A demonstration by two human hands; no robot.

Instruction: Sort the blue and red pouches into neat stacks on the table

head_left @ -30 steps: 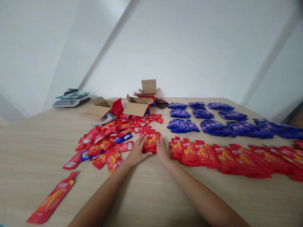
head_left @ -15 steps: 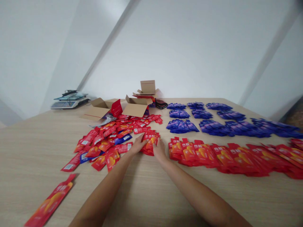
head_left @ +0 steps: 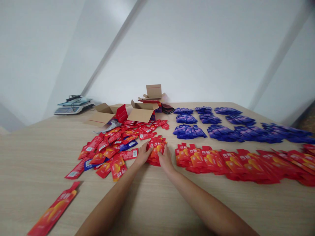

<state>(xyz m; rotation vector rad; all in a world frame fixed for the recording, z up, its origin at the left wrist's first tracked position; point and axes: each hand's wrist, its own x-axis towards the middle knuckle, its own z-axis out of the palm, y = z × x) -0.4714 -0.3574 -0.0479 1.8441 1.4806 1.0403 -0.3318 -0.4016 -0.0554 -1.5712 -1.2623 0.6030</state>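
Note:
A small stack of red sachets [head_left: 156,149] with an orange fruit print lies on the table between my two hands. My left hand [head_left: 143,154] grips its left edge, and my right hand [head_left: 166,158] grips the right edge with the thumb on top. To the left spreads a loose pile of red sachets [head_left: 118,167], with a few blue sachets [head_left: 128,145] mixed in. On the right runs a long row of overlapping red sachets [head_left: 209,159]. Behind that row, blue sachets [head_left: 188,131] lie in several fanned groups.
Open cardboard boxes [head_left: 140,114] stand behind the loose pile. A scale [head_left: 71,108] with things on top is at the back left, and a dark pouch [head_left: 167,108] rests by the boxes. A single red sachet [head_left: 55,209] lies at the front left.
Both hands have drawn slightly nearer to me with the stack of red sachets between them. The other sachets stay where they were; the view has shifted a little.

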